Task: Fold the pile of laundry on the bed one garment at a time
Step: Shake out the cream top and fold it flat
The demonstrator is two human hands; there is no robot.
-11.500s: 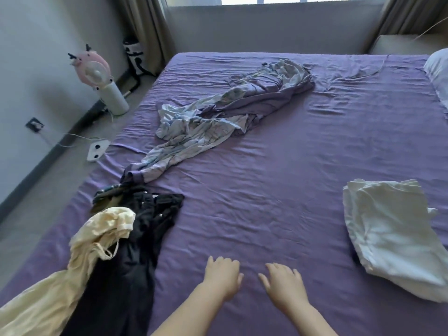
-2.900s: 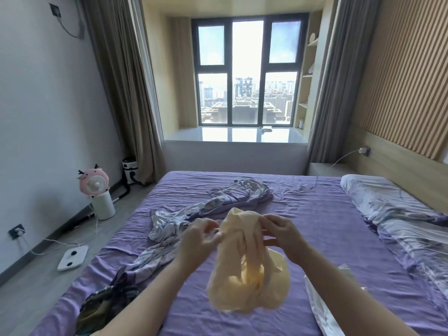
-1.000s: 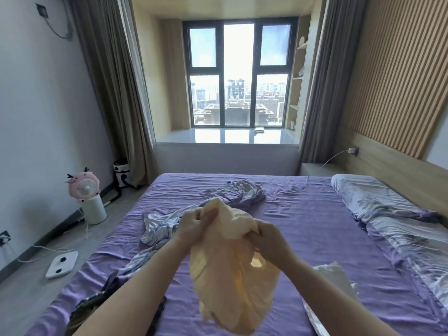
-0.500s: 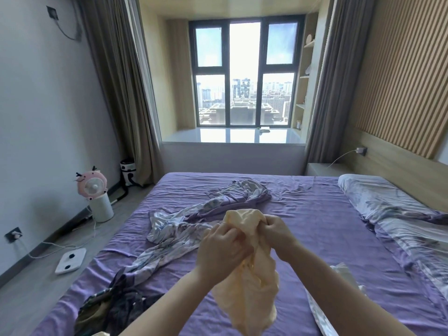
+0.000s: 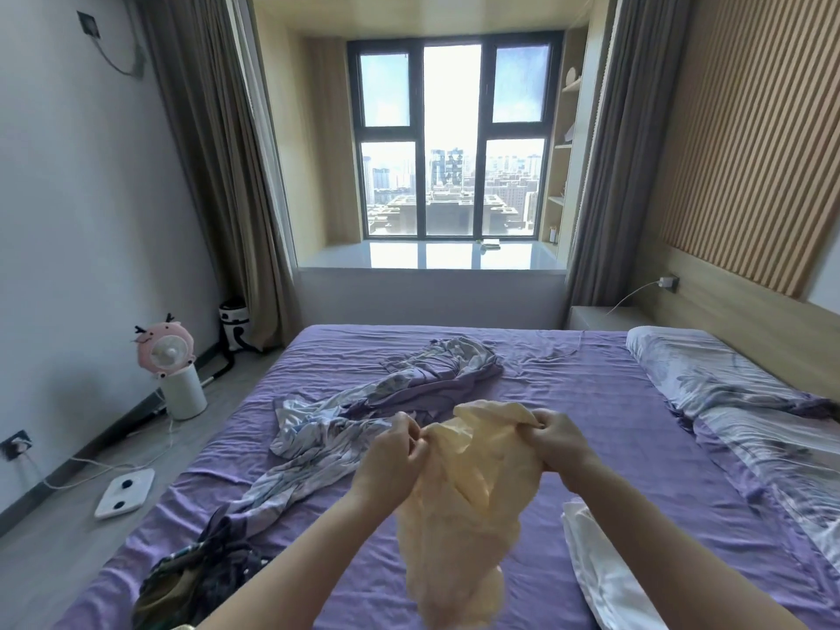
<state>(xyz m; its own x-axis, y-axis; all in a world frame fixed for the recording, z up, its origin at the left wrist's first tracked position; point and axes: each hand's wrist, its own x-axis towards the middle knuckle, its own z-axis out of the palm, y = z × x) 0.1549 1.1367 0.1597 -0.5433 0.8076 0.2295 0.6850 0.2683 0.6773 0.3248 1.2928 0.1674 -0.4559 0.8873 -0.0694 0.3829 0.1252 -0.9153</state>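
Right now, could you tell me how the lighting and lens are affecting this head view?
Head view: the window is blown out at its centre pane, and its sill glares. The curtains bow outward at the frame edges, a wide-angle effect. The yellow garment, held by the left hand and right hand, looks soft at its lower end, possibly from motion.

home bedroom, purple-sheeted bed (image 5: pixel 591 402), pillow (image 5: pixel 709 379), curtains (image 5: pixel 218 175), city-view window (image 5: pixel 452 143)

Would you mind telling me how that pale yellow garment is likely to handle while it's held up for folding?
Probably very floppy: the pale yellow garment sags and bunches below the left hand and right hand. It looks thin, likely light. It will probably need spreading flat first.
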